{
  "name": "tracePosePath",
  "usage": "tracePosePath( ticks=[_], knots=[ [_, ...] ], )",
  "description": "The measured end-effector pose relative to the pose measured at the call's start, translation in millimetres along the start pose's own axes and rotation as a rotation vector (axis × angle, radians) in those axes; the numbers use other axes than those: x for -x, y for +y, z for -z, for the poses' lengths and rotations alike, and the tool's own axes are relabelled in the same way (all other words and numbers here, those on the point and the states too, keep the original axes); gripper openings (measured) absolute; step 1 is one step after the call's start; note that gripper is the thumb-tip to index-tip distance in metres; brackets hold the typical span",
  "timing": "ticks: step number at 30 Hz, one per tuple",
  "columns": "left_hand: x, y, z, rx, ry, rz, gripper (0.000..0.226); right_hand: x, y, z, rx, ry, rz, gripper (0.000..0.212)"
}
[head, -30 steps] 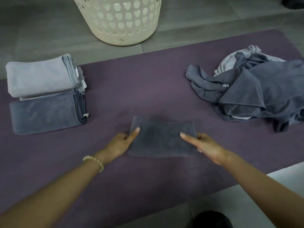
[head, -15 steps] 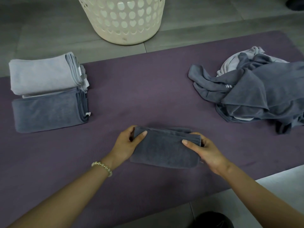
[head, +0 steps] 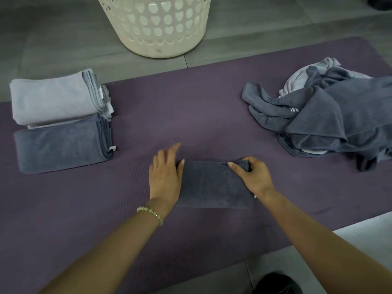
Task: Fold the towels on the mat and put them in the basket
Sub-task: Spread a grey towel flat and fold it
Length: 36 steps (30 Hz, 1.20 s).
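Observation:
A small folded dark grey towel (head: 214, 184) lies on the purple mat (head: 169, 115) in front of me. My left hand (head: 164, 175) lies flat at the towel's left edge, fingers straight, thumb tip on the cloth. My right hand (head: 253, 176) grips the towel's right end, its fingers curled round the far corner. A stack of folded light grey towels (head: 53, 96) and a stack of folded dark grey towels (head: 61, 143) sit at the mat's left. A heap of unfolded grey towels (head: 331, 115) lies at the right. The cream basket (head: 157, 26) stands beyond the mat.
Grey floor tiles (head: 53, 45) surround the mat. A dark rounded object (head: 275, 283) shows at the bottom edge, near me. The basket's inside is out of view.
The towel was lifted at its far edge by both hands, then folded over smaller and laid flat. My left hand has let go and now lies flat beside it.

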<state>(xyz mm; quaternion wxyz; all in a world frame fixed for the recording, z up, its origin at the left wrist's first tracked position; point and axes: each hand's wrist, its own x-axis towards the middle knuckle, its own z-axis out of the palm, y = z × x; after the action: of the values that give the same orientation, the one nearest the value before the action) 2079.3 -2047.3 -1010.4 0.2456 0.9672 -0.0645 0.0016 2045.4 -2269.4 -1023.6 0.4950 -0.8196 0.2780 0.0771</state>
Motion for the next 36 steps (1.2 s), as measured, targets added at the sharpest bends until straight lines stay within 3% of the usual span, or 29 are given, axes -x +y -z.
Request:
tracePosePath(
  ticks=[2,4,7,9,11,14,20,22,25,27,30,33,34,36],
  knots=[
    [1.4,-3.8,-6.0,-0.156,-0.031,-0.355,0.044,0.0,-1.8,1.6,0.073,-0.008,-0.009,0.027],
    [6.9,-4.5,-10.7,-0.262,-0.298,-0.492,0.056,5.8,-4.3,-0.7,0.221,0.060,0.064,0.028],
    [10.3,-10.1,-20.2,-0.247,-0.443,-0.397,0.069,22.8,-5.7,-18.4,0.490,0.247,0.446,0.035],
    [9.5,-9.4,-24.7,-0.251,-0.411,-0.354,0.066,33.7,-2.0,-33.6,0.624,0.192,0.617,0.044],
    [8.9,-7.1,-26.5,-0.236,-0.421,-0.292,0.068,38.3,7.4,-40.4,0.742,0.042,0.638,0.052],
    [11.1,-4.0,-29.9,-0.233,-0.397,-0.222,0.073,33.8,23.6,-28.5,0.853,-0.078,0.589,0.059],
    [7.8,-3.4,-29.3,-0.120,-0.421,-0.108,0.076,37.8,32.4,-9.5,0.693,-0.090,0.394,0.074],
    [8.4,-2.5,-27.4,-0.023,-0.403,-0.065,0.067,40.0,26.3,-10.7,0.531,-0.111,0.340,0.074],
    [15.3,-3.3,-15.3,0.293,-0.245,0.148,0.089,51.5,14.3,-8.4,0.102,-0.043,0.169,0.082],
    [13.8,-10.6,-2.7,0.332,-0.204,0.316,0.093,52.4,16.8,0.3,0.047,0.015,0.003,0.084],
    [3.0,-26.0,18.5,0.187,-0.484,0.395,0.080,42.6,22.7,12.9,0.166,-0.067,-0.224,0.090],
    [-1.9,-32.9,22.5,0.260,-0.745,0.369,0.081,29.4,22.5,14.1,0.172,-0.157,-0.328,0.106],
    [-0.6,-33.1,20.1,0.278,-0.766,0.371,0.081,27.9,15.1,12.6,0.170,-0.183,-0.343,0.103],
    [2.0,-31.6,15.4,0.352,-0.774,0.454,0.077,26.9,4.3,8.2,0.104,-0.200,-0.360,0.077]
  ],
)
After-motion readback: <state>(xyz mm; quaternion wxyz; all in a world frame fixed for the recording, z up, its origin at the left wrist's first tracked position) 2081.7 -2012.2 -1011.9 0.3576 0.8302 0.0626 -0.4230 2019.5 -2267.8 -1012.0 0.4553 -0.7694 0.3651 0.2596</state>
